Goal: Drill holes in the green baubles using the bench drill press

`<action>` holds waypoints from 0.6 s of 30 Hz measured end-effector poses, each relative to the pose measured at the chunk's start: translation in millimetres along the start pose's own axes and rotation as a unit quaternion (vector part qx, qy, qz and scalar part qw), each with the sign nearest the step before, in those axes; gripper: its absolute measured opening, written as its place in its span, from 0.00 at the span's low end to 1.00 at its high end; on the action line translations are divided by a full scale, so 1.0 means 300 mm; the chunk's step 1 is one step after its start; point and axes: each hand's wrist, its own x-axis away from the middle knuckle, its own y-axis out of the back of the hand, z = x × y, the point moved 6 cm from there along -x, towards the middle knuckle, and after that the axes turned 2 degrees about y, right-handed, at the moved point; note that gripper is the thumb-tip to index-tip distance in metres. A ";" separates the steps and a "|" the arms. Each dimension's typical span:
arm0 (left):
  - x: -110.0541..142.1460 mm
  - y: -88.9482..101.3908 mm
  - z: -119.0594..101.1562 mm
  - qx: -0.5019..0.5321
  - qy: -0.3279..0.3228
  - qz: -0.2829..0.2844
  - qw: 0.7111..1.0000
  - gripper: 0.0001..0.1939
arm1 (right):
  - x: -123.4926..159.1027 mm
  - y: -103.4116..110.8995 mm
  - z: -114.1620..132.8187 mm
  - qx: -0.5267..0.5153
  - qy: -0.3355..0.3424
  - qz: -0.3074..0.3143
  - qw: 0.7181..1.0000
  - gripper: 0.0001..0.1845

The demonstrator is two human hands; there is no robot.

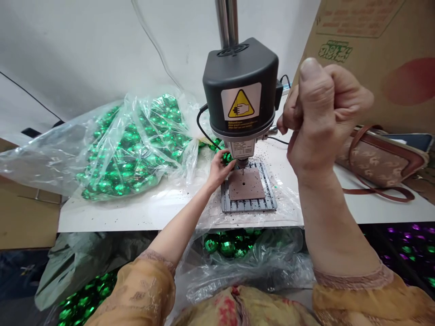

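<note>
A small black bench drill press (240,86) stands in front of me, with a yellow warning label on its head. Below its chuck (242,162) a thin bit points down at a brown square board (246,185) with a dark hole, lying on the slotted grey base plate (249,208). My left hand (220,170) is closed around a shiny green faceted ball (227,157) just left of the chuck. My right hand (319,113) is raised at the machine's right side, fingers curled in a fist around the feed lever (273,129), most of which it hides.
A clear plastic bag of green faceted balls (136,149) lies on the white table (112,217) at left. Another open bag holds green balls (227,244) below the table edge. A patterned handbag (380,156) and a large cardboard box (370,59) stand at right. Dark shavings surround the base.
</note>
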 end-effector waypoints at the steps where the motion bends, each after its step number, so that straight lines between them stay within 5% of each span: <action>1: 0.015 0.009 0.000 0.053 0.020 0.006 0.998 0.19 | 0.001 0.001 0.000 0.005 -0.004 -0.001 1.000 0.24; 9: 0.166 0.094 -0.065 0.295 0.166 0.046 0.940 0.27 | 0.001 0.003 -0.004 -0.007 0.011 -0.010 1.000 0.26; 15: 0.211 0.079 -0.064 0.330 0.248 0.066 0.908 0.25 | -0.001 0.005 -0.015 -0.015 0.015 -0.011 1.000 0.27; 18: 0.216 0.066 -0.061 0.293 0.231 0.066 0.925 0.26 | 0.000 0.008 -0.018 0.003 0.010 -0.009 1.000 0.27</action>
